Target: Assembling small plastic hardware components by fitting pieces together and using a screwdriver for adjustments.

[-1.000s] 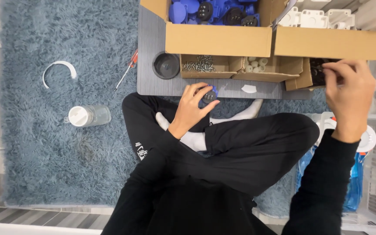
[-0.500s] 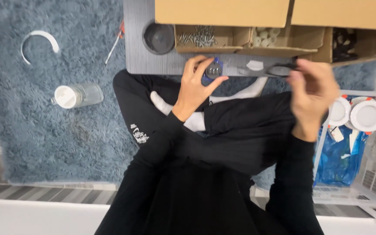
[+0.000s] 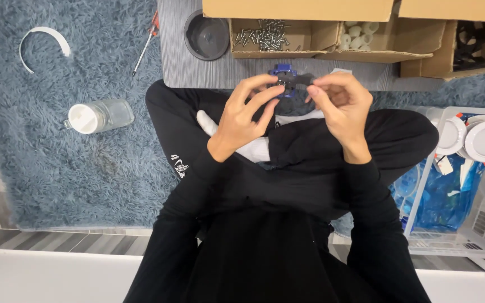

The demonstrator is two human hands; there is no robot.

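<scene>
Both hands meet above my crossed legs at the near edge of a grey board point(image 3: 197, 70). My left hand point(image 3: 245, 112) pinches a small blue plastic part point(image 3: 283, 73) between thumb and fingers. My right hand point(image 3: 341, 101) holds a small black part point(image 3: 303, 82) against the blue one's right side. The two parts touch; how they fit together is hidden by my fingers.
Open cardboard boxes line the board's far side: one with screws point(image 3: 262, 33), one with white cylinders point(image 3: 357, 36), one with black parts point(image 3: 470, 42). A black round cup point(image 3: 206, 36), a screwdriver point(image 3: 144, 44), a clear jar point(image 3: 97, 116), a white curved strip point(image 3: 43, 39) and a wire basket point(image 3: 467, 168) lie around.
My right hand came back from the box at the far right with a black part and joined the left hand at the blue part. The view has tilted down.
</scene>
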